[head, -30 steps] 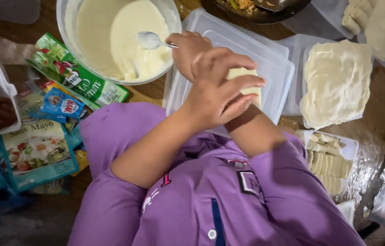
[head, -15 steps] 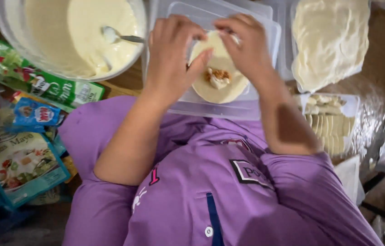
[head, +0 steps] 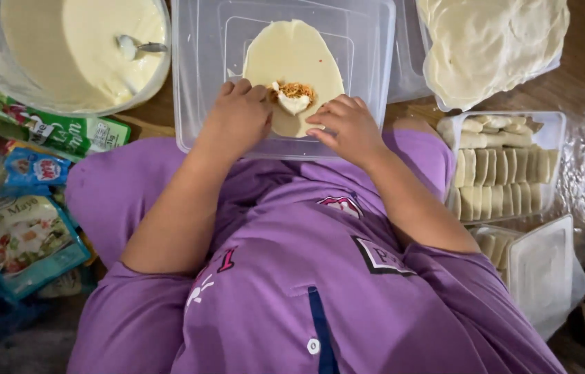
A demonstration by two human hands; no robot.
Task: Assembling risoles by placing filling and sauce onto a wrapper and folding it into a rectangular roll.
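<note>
Two bare hands rest at the near edge of a thin round wrapper (head: 294,62): the left hand (head: 237,123) and right hand (head: 349,126) lie with fingers bent, pressing the pale, soft sheet rather than gripping it, one at each side of the small mound of filling (head: 293,97), likely to steady the limp sheet. The wrapper lies flat in a clear plastic tray (head: 199,83) at upper centre, on the purple-clad lap. Folded pieces fill a box (head: 504,170) at right. Upper left, a bowl (head: 157,66) holds smooth creamy batter and a spoon (head: 139,47); upper right, stacked wrappers (head: 493,41)
</note>
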